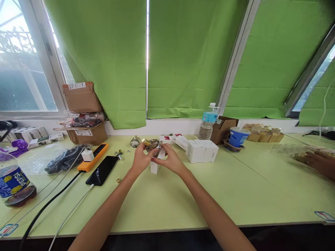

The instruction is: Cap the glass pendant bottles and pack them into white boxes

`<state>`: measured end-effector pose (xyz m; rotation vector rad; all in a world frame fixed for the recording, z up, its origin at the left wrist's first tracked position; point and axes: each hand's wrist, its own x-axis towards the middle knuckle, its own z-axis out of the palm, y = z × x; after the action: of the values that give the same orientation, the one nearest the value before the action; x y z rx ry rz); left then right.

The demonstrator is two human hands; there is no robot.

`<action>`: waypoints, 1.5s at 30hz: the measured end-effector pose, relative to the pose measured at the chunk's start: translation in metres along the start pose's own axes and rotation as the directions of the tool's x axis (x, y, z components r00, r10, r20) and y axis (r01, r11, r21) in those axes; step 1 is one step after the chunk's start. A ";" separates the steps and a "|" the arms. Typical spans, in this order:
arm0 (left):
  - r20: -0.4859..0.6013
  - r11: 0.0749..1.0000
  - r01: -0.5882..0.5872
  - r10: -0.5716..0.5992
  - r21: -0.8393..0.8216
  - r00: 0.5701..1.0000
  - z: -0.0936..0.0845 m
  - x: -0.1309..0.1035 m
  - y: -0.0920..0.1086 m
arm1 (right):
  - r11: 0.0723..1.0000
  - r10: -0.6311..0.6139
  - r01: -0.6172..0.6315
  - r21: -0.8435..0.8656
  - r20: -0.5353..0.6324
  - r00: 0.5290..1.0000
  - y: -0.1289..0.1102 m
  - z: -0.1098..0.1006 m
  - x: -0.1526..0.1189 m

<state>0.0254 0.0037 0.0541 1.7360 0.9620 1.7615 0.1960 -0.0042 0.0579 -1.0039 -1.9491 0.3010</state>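
Over the middle of the counter, I saw the left hand closed on a glass bottle with a gold top, while the right hand, close beside it, gripped a narrow white box. The bottle was right at the box's far end (whether the two touched, I couldn't tell). Another round bottle stood just beyond the left hand, and white cartons sat together to the right.

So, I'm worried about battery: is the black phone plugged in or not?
Plugged in, it seems: a white cable plug meets the black phone at its near edge. Charging? Cannot tell.
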 end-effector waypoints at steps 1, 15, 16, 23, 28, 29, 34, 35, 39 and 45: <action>-0.012 1.000 -0.012 0.012 -0.022 1.000 -0.001 0.000 0.002 | 1.000 0.004 -0.004 0.003 0.002 1.000 0.001 0.001 0.000; 0.059 0.998 -0.044 0.041 0.052 0.997 0.017 -0.009 0.014 | 0.996 0.015 -0.014 0.085 -0.012 1.000 -0.005 0.001 0.001; 0.031 0.992 -0.064 0.061 0.108 0.998 0.014 -0.008 0.011 | 0.997 0.022 -0.021 0.067 -0.014 1.000 -0.004 0.001 0.001; 0.035 0.927 -0.153 0.150 0.343 0.988 -0.001 -0.001 0.002 | 0.998 0.011 -0.011 0.054 -0.006 1.000 -0.001 0.003 0.001; 0.056 0.852 -0.170 0.164 0.495 0.985 0.002 0.000 0.006 | 0.996 0.011 -0.010 0.083 -0.010 1.000 0.000 0.005 0.001; 0.041 0.830 -0.171 0.176 0.531 0.984 0.003 0.000 0.008 | 0.996 0.011 -0.010 0.084 -0.010 1.000 0.001 0.005 0.001; 0.015 0.698 -0.193 0.253 0.690 0.967 0.007 -0.004 0.018 | 0.999 0.032 -0.029 0.042 -0.069 0.997 0.000 0.011 -0.002; 0.023 0.679 -0.200 0.261 0.706 0.965 0.008 -0.006 0.019 | 0.999 0.044 -0.043 0.018 -0.088 0.995 -0.002 0.012 -0.003; 0.056 0.656 -0.205 0.241 0.726 0.969 0.011 -0.008 0.023 | 0.991 0.102 -0.115 -0.066 -0.178 0.979 -0.011 0.021 -0.008; 0.018 0.800 -0.087 0.095 0.594 0.995 -0.003 0.004 0.016 | 0.942 0.188 -0.159 0.297 -0.072 0.980 0.006 0.029 -0.006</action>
<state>0.0244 -0.0036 0.0691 2.1726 1.5929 1.6261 0.1780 -0.0001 0.0344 -0.9773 -1.6704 0.6077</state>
